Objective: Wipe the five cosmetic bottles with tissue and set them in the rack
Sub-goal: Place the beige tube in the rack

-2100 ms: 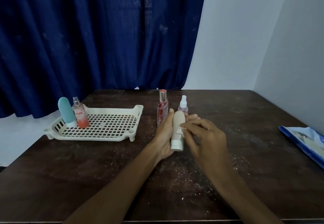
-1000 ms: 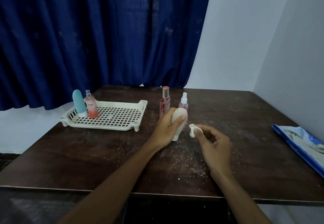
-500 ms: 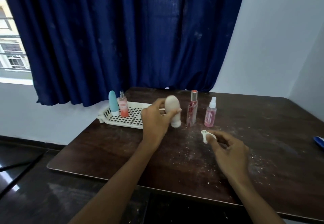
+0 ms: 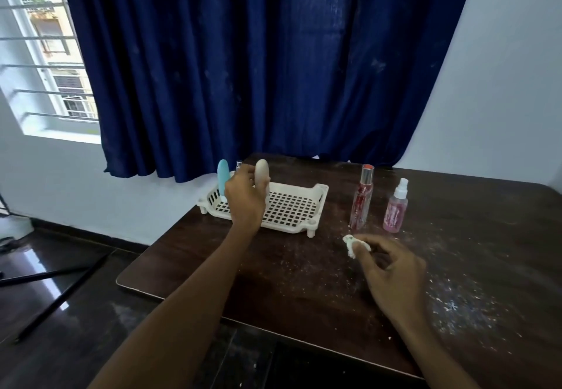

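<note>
Left hand [image 4: 244, 197] has its fingers curled round the beige bottle [image 4: 261, 172] and holds it upright over the left end of the rack [image 4: 320, 189]. Can't tell if the bottle's base is actually touching the rack's mesh, since the hand covers the lower half. The teal bottle [image 4: 223, 175] stands upright in the rack's far-left corner. A small bottle cap [image 4: 239, 164] pokes up over the rack's left end too, behind the knuckles, and the rest of that bottle is hidden.

Off to the right of the rack, 2 bottles stand on the table [image 4: 304, 282]. The tall red bottle [image 4: 362, 198] is nearer the rack, and the short pink spray bottle [image 4: 395, 209] is a bit further right of it. Neither touches the rack.

Right hand [image 4: 392, 270] is right of the rack and closer to the camera, low over the table. Its thumb and fingertips pinch a scrunched-up tissue [image 4: 351, 244], with the other fingers loosely bent.

White crumbs [image 4: 450, 306] are scattered over the tabletop right of the rack and toward the near edge. A dark blue curtain [image 4: 258, 69] hangs behind the rack, and a barred window [image 4: 45, 53] shows up and to the left of it.
</note>
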A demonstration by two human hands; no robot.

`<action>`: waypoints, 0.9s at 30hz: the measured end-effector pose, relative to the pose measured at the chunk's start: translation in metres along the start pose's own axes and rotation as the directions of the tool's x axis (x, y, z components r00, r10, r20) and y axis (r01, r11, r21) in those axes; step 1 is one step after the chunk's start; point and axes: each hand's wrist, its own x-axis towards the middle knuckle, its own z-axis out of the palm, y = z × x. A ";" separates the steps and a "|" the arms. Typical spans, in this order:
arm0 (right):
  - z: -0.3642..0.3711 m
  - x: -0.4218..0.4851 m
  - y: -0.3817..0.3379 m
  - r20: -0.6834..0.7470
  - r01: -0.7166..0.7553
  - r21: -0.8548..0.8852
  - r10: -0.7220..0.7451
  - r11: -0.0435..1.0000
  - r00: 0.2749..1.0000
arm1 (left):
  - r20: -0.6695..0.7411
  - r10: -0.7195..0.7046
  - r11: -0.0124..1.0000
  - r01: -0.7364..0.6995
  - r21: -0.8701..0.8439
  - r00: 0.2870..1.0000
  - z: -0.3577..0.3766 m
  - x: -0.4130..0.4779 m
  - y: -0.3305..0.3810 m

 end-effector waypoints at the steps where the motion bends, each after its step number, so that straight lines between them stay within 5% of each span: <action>1: -0.001 -0.001 -0.001 0.005 -0.002 0.001 0.002 1.000 1.000 | 0.000 -0.013 1.000 0.013 0.014 1.000 0.002 -0.001 -0.003; 27: -0.002 -0.001 0.000 0.023 -0.058 0.067 0.056 0.996 0.998 | 0.054 -0.104 0.991 0.099 0.091 0.993 0.005 -0.013 -0.024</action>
